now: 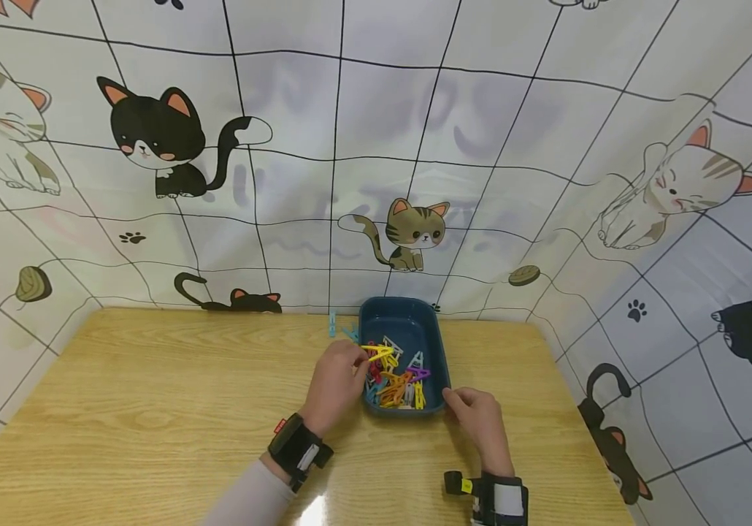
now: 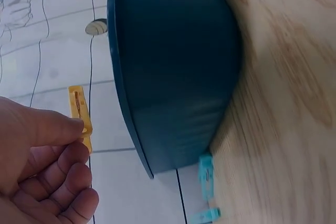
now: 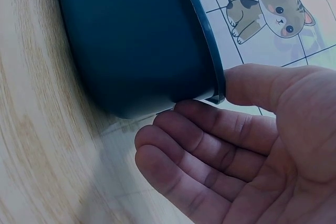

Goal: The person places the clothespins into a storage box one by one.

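Observation:
Over the left edge of a dark blue bin (image 1: 438,343), my left hand (image 1: 336,383) pinches a yellow clothespin (image 2: 80,106) between thumb and index finger. In the left wrist view it shows apart from the bin's outer wall (image 2: 173,72). My right hand (image 1: 479,420) pinches the bin's rim (image 3: 212,56) at the near right corner, thumb on one side and fingers on the other. Inside the bin lies a pile of clothespins, among them orange ones (image 1: 394,392), a purple one (image 1: 419,374) and yellow ones (image 1: 419,397).
On the wooden table (image 1: 172,394), two light blue clothespins lie by the bin's far left corner, one light blue clothespin (image 1: 332,324) farther left than the other light blue clothespin (image 1: 351,334). A cat-printed sheet (image 1: 297,183) hangs behind the table and along its right side.

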The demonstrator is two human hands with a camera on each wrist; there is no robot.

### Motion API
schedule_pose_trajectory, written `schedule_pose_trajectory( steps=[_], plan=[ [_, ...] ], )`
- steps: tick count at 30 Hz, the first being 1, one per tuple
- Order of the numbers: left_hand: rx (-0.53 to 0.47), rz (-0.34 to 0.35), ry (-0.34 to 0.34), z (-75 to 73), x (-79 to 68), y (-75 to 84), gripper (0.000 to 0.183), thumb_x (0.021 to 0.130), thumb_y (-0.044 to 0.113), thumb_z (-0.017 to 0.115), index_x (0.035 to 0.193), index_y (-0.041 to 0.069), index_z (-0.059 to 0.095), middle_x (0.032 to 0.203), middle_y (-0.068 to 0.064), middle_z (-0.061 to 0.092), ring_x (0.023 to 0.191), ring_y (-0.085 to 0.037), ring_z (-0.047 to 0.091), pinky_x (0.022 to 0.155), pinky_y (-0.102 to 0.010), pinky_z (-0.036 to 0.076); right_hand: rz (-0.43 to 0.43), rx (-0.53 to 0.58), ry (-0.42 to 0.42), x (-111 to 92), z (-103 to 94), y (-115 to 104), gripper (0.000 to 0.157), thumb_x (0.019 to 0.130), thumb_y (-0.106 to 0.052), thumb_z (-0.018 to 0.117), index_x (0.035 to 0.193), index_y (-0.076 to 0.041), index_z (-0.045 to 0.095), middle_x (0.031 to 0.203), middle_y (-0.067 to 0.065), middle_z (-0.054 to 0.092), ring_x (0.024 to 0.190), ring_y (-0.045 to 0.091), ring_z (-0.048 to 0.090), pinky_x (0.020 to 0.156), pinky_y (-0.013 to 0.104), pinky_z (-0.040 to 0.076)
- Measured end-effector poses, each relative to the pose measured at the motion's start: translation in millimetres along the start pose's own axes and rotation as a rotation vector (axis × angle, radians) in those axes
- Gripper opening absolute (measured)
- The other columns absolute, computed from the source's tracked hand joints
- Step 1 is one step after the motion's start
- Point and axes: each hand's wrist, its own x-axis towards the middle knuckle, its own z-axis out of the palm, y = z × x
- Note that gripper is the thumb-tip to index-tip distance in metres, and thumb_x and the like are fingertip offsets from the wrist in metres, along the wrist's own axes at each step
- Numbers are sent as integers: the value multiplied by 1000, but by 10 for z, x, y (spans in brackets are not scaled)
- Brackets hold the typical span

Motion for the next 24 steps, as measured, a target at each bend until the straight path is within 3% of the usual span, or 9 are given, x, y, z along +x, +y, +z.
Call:
schedule_pose_trajectory(
  steps=[10, 24],
  plan=[
    [4, 94, -28, 168, 22, 55, 13, 88, 3, 79, 78, 9, 74, 78, 1, 62, 75, -15, 57, 68, -28, 51, -8, 10, 7, 1, 5, -1, 30, 101, -25, 66, 82, -5, 77, 76, 8, 70, 71, 17, 55, 64, 29, 42],
    [-7, 120, -39, 234, 12, 60, 12, 91, 3, 75, 81, 11, 77, 81, 0, 68, 77, -15, 60, 71, -29, 51, -4, 1, 6, 5, 7, 8, 29, 100, -25, 66, 82, -5, 78, 76, 5, 70, 72, 16, 56, 65, 29, 43]
  ],
)
